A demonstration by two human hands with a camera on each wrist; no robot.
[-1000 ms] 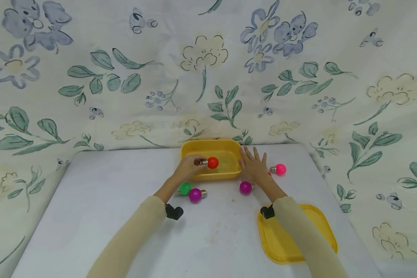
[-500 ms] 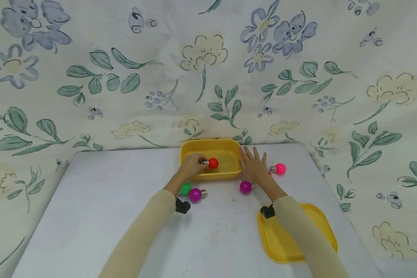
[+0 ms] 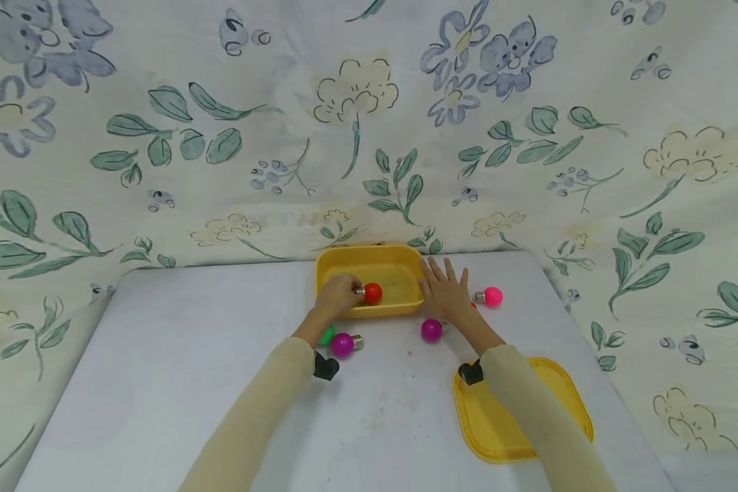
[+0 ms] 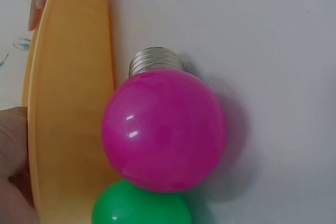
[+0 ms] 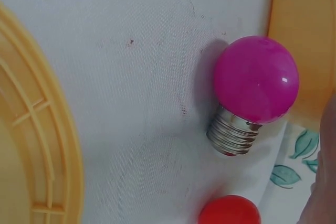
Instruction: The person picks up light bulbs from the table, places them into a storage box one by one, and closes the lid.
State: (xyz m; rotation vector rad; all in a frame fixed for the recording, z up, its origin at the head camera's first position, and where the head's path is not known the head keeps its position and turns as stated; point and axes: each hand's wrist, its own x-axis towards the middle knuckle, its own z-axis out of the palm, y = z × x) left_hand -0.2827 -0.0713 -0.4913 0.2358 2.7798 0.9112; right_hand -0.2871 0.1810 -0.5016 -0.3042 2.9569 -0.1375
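A red light bulb (image 3: 373, 293) is held by its metal screw base in my left hand (image 3: 337, 295), inside the yellow plastic container (image 3: 369, 312). Fingers of that hand reach over the container's near left rim. My right hand (image 3: 447, 294) lies with spread, straight fingers against the container's right end. Below the left hand, a purple bulb (image 4: 164, 129) rests beside a green bulb (image 4: 142, 205), close to the container's wall. Another purple bulb (image 5: 256, 80) lies near the right hand, and a second red bulb (image 5: 229, 211) is partly hidden under that hand in the head view.
To the right of the right hand lies a pink bulb (image 3: 493, 296). A yellow lid (image 3: 498, 437) rests at the front right, partly covered by the right sleeve. Floral cloth (image 3: 357, 171) rises behind the white table (image 3: 369, 410).
My left hand has shifted slightly right and lowered the red bulb into the container. Its forearm covers more of the green bulb. The right hand stays in place at the container's end.
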